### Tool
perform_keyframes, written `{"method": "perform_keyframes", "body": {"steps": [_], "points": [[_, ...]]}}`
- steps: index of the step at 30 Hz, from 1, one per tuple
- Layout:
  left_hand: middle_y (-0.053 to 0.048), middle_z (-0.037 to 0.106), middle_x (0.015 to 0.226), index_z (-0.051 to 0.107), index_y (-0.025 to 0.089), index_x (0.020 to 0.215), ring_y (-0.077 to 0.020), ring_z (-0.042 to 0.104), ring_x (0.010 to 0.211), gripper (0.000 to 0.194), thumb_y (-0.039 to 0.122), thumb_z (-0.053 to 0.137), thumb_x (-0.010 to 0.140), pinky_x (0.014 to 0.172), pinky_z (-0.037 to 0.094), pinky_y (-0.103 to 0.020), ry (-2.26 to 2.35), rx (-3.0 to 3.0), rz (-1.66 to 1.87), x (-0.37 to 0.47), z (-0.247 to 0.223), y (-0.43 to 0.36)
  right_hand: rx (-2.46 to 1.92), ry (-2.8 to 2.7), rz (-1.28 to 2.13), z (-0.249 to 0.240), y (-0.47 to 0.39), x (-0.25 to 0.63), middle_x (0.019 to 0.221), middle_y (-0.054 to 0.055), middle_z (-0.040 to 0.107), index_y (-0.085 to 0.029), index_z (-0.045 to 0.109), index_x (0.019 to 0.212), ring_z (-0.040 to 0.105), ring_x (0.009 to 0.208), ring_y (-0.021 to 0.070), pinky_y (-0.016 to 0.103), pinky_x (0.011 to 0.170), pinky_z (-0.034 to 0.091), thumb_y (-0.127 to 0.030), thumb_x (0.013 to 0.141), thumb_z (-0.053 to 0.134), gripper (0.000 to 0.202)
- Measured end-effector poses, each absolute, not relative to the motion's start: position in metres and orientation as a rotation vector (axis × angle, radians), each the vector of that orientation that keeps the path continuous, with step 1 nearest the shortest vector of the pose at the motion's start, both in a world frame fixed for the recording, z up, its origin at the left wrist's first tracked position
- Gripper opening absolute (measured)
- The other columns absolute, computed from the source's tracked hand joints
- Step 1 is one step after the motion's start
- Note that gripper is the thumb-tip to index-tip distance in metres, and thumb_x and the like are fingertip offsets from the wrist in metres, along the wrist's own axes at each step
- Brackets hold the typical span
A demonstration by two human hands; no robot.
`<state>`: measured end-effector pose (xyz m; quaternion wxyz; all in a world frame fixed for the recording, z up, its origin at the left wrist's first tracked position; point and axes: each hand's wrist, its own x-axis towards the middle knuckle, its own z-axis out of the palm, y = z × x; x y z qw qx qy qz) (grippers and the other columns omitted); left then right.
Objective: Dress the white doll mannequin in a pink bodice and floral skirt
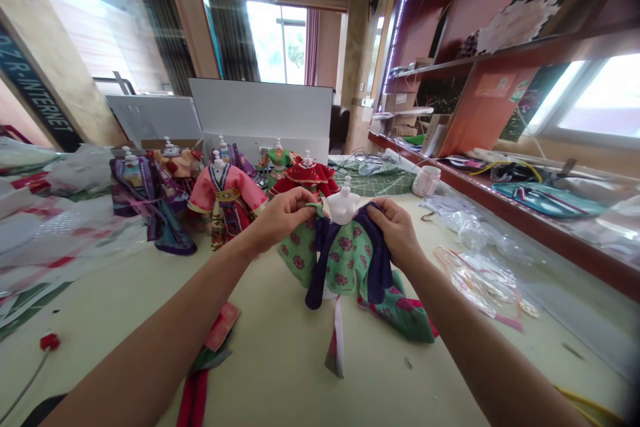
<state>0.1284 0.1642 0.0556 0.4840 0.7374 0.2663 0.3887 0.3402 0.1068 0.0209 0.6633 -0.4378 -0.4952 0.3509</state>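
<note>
Green-and-purple doll dress (345,263) held out against a small white doll form (343,205).

The dress is light green with pinkish-purple flowers and dark purple strips at both sides, stretched between its upper corners, its lower edges hanging in loose folds over the form's body. The form stands upright, neck and bare shoulders showing above the cloth. A flowered piece (407,317) with bright pink edging lies below right, perhaps joined to the dress; folds hide it.

the floral garment (346,260) hides the lower mannequin (343,205).
</note>
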Motion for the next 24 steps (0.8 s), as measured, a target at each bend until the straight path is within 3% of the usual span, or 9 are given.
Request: {"method": "perform_keyframes", "body": {"steps": [18, 24], "points": [[0.004, 0.058, 0.067, 0.054, 0.017, 0.081, -0.0101, 0.055, 0.061, 0.025, 0.033, 0.07, 0.069, 0.057, 0.042, -0.021, 0.65, 1.59, 1.005, 0.138, 0.051, 0.163, -0.977, -1.071, 0.774, 0.014, 0.11, 0.324, 0.069, -0.003, 0.059, -0.021, 0.059, 0.079, 0.053, 0.06, 0.0124, 0.024, 0.055, 0.044, -0.043, 0.07, 0.067, 0.026], [0.002, 0.057, 0.071, 0.055, 0.015, 0.078, -0.0085, 0.052, 0.063, 0.018, 0.025, 0.068, 0.071, 0.057, 0.039, -0.02, 0.645, 1.703, 1.065, 0.131, 0.048, 0.156, -0.997, -1.105, 0.615, 0.007, 0.099, 0.326, 0.071, -0.004, 0.058, -0.02, 0.059, 0.08, 0.052, 0.064, 0.0111, 0.023, 0.059, 0.042, -0.035, 0.074, 0.067, 0.018]]}}
